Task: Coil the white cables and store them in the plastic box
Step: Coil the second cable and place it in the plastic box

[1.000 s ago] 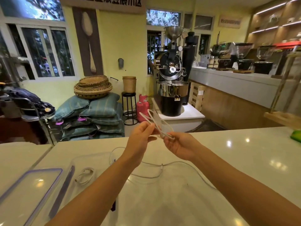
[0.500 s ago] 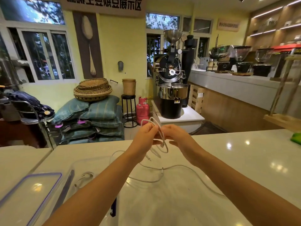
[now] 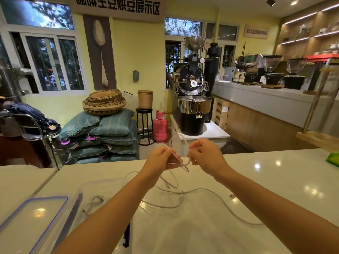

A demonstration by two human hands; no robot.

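Above the far edge of the white counter, my left hand [image 3: 161, 157] and my right hand [image 3: 205, 155] both pinch one white cable [image 3: 180, 163]. The cable forms small loops between my fingers, and one end hangs down below my left hand. A second, longer white cable [image 3: 220, 197] lies loose across the counter under my arms. The clear plastic box [image 3: 102, 182] sits at the lower left, with a coiled white cable [image 3: 94, 202] lying inside it.
The box's lid [image 3: 34, 215], clear with a purple rim, lies left of the box. A green object [image 3: 333, 159] sits at the counter's right edge. A wooden stand [image 3: 317, 138] rises at the right. The counter's far edge drops off just beyond my hands.
My hands have come closer together and dropped slightly toward the counter. The stretched loop has folded into smaller loops, with a cable end now dangling.
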